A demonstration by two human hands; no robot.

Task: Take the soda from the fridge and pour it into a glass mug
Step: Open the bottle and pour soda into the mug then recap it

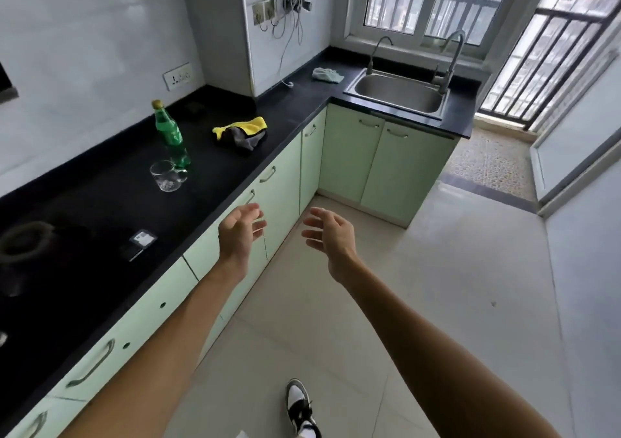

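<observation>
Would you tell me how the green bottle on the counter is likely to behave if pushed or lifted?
The bottle is tall and narrow, so a push near its cap would probably tip it rather than slide it. It stands close behind the mug, so a fall might knock that over too. Its smooth body could be slippery.

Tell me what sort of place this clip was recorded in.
Most likely a home kitchen: a black countertop over pale green cabinets, and a steel sink with two taps under the window.

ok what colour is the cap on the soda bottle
Yellowish gold, on the green soda bottle standing on the black counter; seen in the head view.
</observation>
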